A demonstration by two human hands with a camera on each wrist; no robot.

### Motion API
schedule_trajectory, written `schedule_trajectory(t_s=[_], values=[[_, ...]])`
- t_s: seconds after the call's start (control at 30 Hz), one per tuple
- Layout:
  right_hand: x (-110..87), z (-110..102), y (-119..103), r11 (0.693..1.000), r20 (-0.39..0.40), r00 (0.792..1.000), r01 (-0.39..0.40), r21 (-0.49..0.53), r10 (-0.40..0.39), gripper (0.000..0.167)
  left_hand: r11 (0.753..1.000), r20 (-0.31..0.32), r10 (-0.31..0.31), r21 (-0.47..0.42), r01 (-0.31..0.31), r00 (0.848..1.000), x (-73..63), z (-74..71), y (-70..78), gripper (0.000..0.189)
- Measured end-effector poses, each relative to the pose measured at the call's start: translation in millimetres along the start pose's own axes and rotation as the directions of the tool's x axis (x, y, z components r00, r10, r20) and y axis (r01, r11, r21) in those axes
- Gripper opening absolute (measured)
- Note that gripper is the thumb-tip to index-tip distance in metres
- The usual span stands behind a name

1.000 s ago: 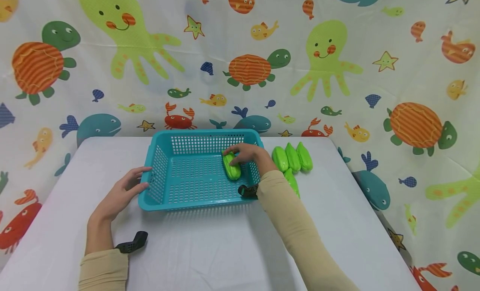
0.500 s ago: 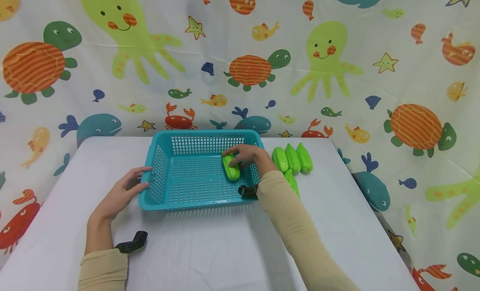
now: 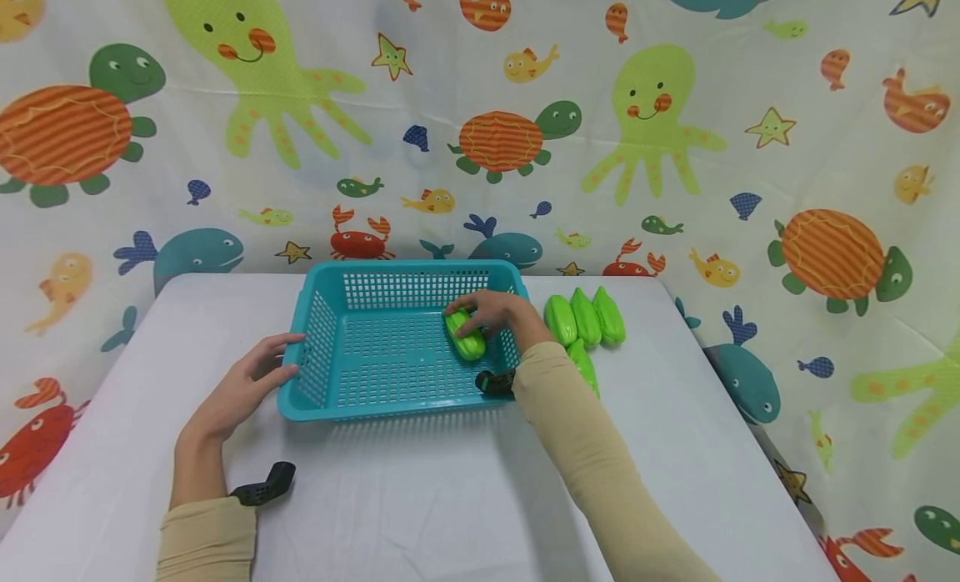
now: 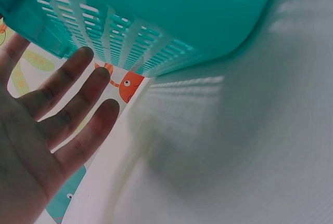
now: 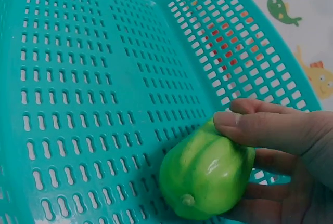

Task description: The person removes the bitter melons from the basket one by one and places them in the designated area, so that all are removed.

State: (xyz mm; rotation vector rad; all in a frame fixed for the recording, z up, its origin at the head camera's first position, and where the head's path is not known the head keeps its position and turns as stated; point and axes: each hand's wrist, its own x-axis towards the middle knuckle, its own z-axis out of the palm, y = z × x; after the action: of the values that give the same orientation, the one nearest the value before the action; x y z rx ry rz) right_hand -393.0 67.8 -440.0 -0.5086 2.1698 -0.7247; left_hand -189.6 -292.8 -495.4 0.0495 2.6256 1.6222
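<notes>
In the head view, my right hand reaches into a teal plastic basket and holds a bright green, lightly ribbed, papaya-like fruit near the right wall. The right wrist view has the thumb on top of the fruit and the fingers along its side; a small stub marks its near end. My left hand is at the basket's left side, its fingertips at the rim. Seen from the left wrist, the left hand's fingers spread loosely beside the basket's outer wall.
Several similar green fruits lie on the white-covered table right of the basket, one of them partly behind the right sleeve. A curtain printed with sea animals hangs behind the table.
The fruit in my right hand has turned slightly, its near end shifting to the right. My left hand and the basket stay where they were.
</notes>
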Motion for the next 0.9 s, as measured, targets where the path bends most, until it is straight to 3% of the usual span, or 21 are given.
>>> schedule_trajectory(t_s=[0.37, 0.9], values=[[0.5, -0.9, 0.2, 0.999, 0.049, 0.999, 0.018, -0.030, -0.017, 0.050, 1.000, -0.003, -0.002, 0.002, 0.002, 1.000, -1.8, 0.2, 2.1, 0.059], [0.8, 1.0, 3.8, 0.998, 0.022, 0.999, 0.043, -0.053, -0.042, 0.047, 1.000, -0.001, -0.011, -0.002, 0.011, 1.000, -1.2, 1.5, -0.2, 0.059]])
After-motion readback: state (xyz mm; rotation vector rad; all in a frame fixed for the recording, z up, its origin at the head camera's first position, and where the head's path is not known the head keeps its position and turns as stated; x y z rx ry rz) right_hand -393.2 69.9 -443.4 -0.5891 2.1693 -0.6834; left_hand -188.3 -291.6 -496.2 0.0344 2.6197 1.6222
